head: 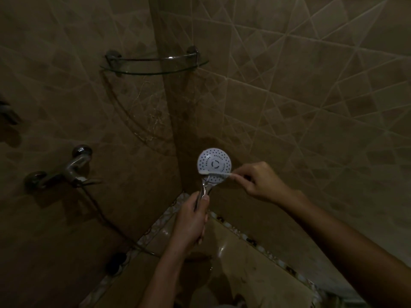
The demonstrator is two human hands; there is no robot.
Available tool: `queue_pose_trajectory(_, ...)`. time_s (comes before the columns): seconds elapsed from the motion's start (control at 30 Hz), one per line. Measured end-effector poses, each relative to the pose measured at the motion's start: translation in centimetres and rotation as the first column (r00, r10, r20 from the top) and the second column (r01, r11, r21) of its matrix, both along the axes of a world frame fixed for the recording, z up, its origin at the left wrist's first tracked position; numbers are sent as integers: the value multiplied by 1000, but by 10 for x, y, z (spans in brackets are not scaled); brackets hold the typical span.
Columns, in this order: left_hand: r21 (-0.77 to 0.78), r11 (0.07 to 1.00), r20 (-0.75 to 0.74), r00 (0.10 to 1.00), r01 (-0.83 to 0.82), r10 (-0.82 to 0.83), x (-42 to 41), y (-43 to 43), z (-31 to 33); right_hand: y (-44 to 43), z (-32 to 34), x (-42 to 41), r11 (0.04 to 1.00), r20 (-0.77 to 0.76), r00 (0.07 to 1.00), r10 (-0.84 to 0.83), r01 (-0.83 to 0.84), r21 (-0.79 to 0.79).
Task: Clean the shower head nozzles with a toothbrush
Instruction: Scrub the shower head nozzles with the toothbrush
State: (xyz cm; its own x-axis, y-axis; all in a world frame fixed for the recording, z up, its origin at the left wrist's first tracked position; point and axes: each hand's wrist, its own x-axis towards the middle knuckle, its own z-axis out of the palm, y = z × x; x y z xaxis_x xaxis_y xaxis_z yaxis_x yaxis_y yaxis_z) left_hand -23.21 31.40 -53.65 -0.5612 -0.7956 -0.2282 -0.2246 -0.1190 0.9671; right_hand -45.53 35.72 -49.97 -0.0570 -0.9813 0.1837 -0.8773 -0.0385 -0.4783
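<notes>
A round white shower head (214, 162) with rings of dark nozzle holes faces me in the dim corner of the shower. Its chrome handle runs down into my left hand (193, 218), which grips it with the thumb on top. A pale toothbrush (219, 173) lies crosswise over the lower part of the face, its bristle end at the left rim. My right hand (258, 182) pinches the toothbrush handle just right of the shower head.
A chrome mixer tap (66, 168) sits on the left wall, with a hose (104, 218) trailing down toward the floor. A glass corner shelf (153, 63) hangs above. Tiled walls meet behind the shower head, and the wet floor (244, 263) has a pebble border.
</notes>
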Motion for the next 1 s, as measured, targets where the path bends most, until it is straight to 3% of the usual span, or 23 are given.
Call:
queue_pose_trajectory(0.17,59,998,-7,1000,-3,4,1,5,-2,-5,-1,-6,947,32,966,-256,258,-194)
queue_pose_trajectory(0.33,113,994,-39,999,-5,9,-1,7,-3,10,-2,-1,999,0,999,43,-43,-22)
queue_pose_trajectory(0.5,130,991,-44,999,-5,11,-2,8,-2,3,-5,-16,940,13,961,-275,272,-206)
queue_pose_trajectory(0.57,149,989,-50,999,-5,13,-1,8,-1,4,0,-15,957,37,980,-196,199,-213)
queue_pose_trajectory(0.67,159,987,-43,999,-8,15,-2,6,0,11,0,-8,996,-6,999,43,-43,-74)
queue_pose_trajectory(0.73,153,988,-46,999,-3,10,-3,4,2,9,-4,-10,998,-58,998,26,-29,-61)
queue_pose_trajectory(0.87,171,985,-54,999,10,-1,-2,3,2,-3,-3,-18,945,-48,971,-234,216,-245)
queue_pose_trajectory(0.93,186,982,-61,998,14,-2,-1,4,2,-3,2,-17,963,-26,986,-166,156,-221)
queue_pose_trajectory(1.0,190,982,-60,998,9,2,0,4,3,4,3,-13,992,-21,1000,7,-9,-124)
